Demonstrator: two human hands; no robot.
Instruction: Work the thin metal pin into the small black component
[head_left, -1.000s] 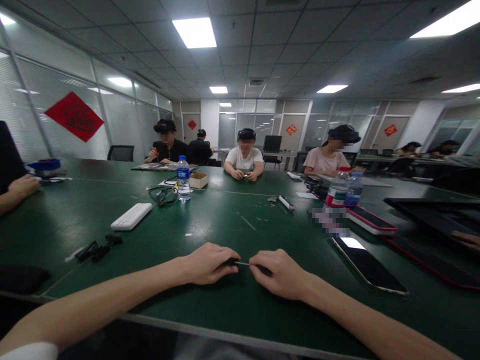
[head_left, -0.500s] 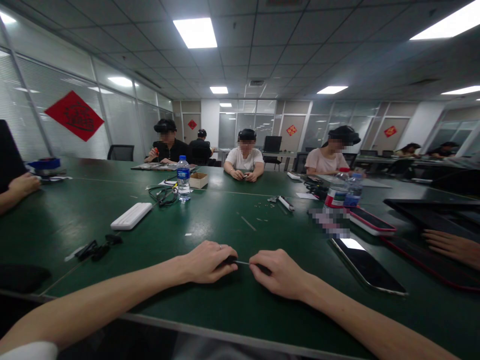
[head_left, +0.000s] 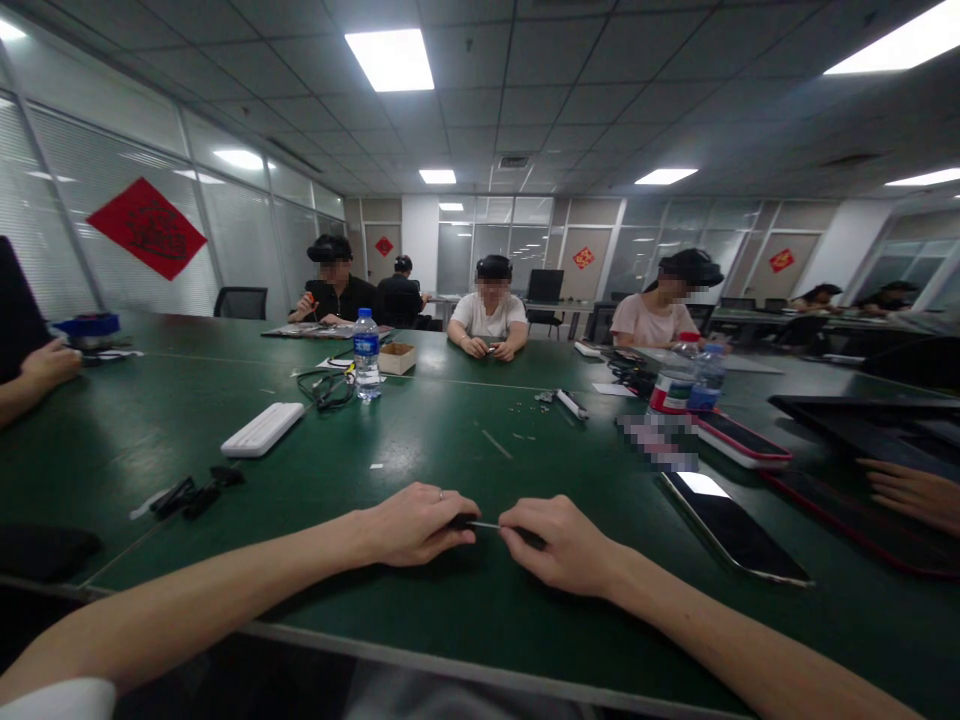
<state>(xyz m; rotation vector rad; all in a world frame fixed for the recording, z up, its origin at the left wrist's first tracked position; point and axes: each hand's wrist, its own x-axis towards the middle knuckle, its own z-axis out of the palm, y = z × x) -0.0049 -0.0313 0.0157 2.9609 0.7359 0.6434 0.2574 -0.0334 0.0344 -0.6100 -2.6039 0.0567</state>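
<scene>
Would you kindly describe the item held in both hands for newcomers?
At the green table, nearest the camera, are the left hand and right hand. They hold a slim object, its thin, shiny middle between dark parts, unlike the broad phone.

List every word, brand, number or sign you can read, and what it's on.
None legible.
Large red diamond sign, glass wall on the left: decorative marks, too blurred to read.
Three small red diamond signs at the back: too small.
Labels on the left bottle and the red-capped bottle: too small and blurred.
Slim object between the hands: no lettering visible.
</scene>
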